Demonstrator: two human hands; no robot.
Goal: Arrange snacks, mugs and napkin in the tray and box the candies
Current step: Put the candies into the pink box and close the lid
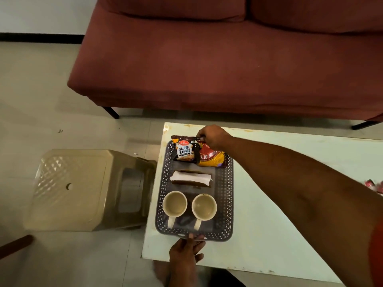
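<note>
Seemingly to steady the tray, the left hand presses flat fingers on its near rim while the right hand pinches the peanuts packet to seat it.

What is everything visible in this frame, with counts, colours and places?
sofa: 1, maroon, beyond the table
stool: 1, beige plastic, on the floor left of the table
table: 1, white, in front of the sofa
tray: 1, dark grey perforated, on the table's left part
peanuts packet: 1, brown and white, tray's far end, left
bhujia packet: 1, red and yellow, tray's far end, right
napkin: 1, white, tray's middle
mugs: 2, cream, tray's near end, side by side
candies: count unclear, red wrappers, table's right edge
left hand: fingers on the tray's near rim
right hand: pinches the peanuts packet's top
</note>
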